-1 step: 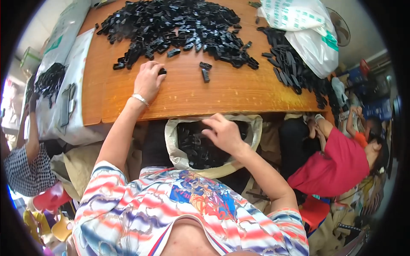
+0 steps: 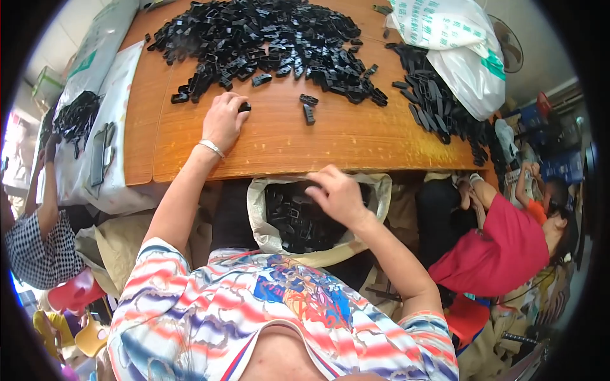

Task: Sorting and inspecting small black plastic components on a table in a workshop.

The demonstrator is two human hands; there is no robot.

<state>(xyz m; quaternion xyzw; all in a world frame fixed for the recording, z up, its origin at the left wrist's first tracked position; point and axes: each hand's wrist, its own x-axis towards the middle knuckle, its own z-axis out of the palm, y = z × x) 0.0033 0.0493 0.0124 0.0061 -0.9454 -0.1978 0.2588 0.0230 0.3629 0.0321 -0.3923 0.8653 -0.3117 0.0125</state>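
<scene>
Green lettering (image 2: pixel 424 22), white bag (image 2: pixel 467 82); left fingers (image 2: pixel 237 100) pinch part (image 2: pixel 245 107).

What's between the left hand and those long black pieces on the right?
In the head view, one black part sits at the left hand, then two small parts lie on the tabletop before the long pieces.

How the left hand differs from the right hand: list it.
The left hand is over the tabletop; the right hand is over the open sack. The left hand touches a small black part; the right hand shows none clearly. The left hand has a bracelet at its wrist; the right hand has none. Both are ungloved.
</scene>
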